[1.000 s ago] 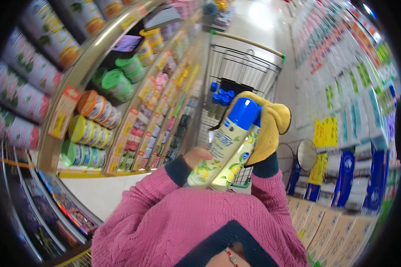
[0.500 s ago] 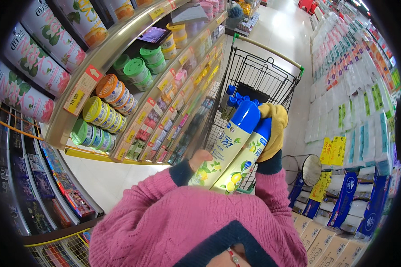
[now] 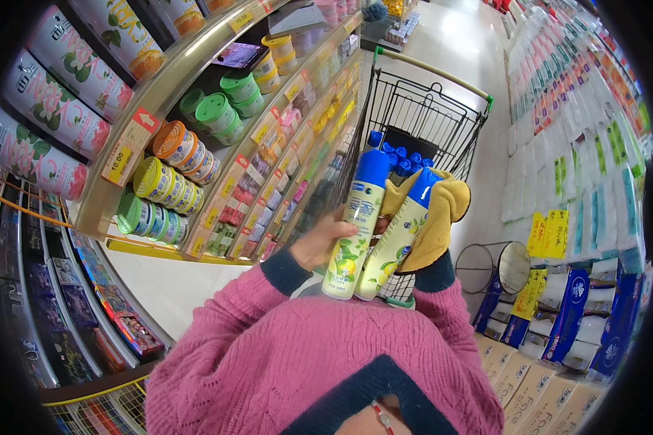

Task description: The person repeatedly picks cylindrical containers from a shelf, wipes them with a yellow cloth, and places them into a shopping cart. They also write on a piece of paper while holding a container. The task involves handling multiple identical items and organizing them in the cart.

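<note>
My left hand (image 3: 318,238) is closed around a tall aerosol can (image 3: 352,239) with a blue cap and a pale body printed with lemons and leaves. Beside it leans a matching aerosol can (image 3: 392,250), its lower end close against the first. A yellow cloth (image 3: 442,217) covers my right hand, whose sleeve cuff (image 3: 437,274) shows below; cloth and hand press against the second can. The fingers under the cloth are hidden. Both cans are over the near end of a shopping cart (image 3: 428,94), where several blue-capped cans (image 3: 406,158) stand.
On the left, a shelf (image 3: 116,196) carries round tubs (image 3: 170,181) in green, yellow and orange, with large floral cans (image 3: 58,116) above. A dark phone-like device (image 3: 241,56) lies on it. Packs of tissue (image 3: 573,304) and a wire basket (image 3: 504,267) stand at the right.
The left can has swung more upright and come away from the other at the top. My left hand has shifted up its side. The cloth now spreads behind the right can.
</note>
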The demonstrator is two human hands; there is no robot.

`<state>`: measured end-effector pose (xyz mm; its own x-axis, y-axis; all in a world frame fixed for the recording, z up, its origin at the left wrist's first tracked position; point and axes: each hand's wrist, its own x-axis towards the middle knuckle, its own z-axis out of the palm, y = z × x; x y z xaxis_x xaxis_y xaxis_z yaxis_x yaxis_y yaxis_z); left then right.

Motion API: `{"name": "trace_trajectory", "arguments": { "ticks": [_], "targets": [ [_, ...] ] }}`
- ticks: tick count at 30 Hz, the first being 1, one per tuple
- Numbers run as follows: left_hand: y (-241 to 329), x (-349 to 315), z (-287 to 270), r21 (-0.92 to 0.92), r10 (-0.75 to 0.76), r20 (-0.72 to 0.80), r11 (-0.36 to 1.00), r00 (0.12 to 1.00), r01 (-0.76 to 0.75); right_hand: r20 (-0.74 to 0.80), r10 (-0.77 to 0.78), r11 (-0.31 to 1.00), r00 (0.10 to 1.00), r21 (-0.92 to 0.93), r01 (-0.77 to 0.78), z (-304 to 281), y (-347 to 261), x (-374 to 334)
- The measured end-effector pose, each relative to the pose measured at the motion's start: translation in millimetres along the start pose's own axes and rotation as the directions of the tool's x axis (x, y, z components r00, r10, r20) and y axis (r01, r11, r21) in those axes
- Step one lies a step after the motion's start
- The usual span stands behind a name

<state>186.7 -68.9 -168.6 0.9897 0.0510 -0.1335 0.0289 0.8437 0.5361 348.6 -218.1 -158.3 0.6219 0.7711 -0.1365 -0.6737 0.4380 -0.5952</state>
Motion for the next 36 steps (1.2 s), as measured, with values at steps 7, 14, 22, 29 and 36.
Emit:
{"name": "trace_trajectory", "arguments": {
  "ticks": [7,14,22,29,36],
  "targets": [
    [48,0,-12,0.107,0.065,-0.005,0.992,0.998,-0.064,0.146,0.257,0.948,0.955,0.153,-0.278,-2,32,-7],
    [79,-13,-1,0.365,-0.007,0.206,0.928,0.978,-0.07,0.254,0.49,0.684,0.834,-0.705,-0.187,-30,73,-48],
    [87,-40,37,0.552,0.184,-0.097,0.827,0.978,-0.101,0.206,0.611,0.729,0.764,-0.524,-0.441,-24,69,-45],
    [68,-29,73,0.88,0.245,0.475,-0.154,0.846,-0.449,0.078,0.542,0.839,0.837,-0.092,-0.536,-12,63,-17],
    [0,-9,85,0.885,0.159,0.457,-0.182,0.875,-0.429,0.247,0.423,0.845,0.872,0.24,-0.478,-18,53,-4]
  ]
}}
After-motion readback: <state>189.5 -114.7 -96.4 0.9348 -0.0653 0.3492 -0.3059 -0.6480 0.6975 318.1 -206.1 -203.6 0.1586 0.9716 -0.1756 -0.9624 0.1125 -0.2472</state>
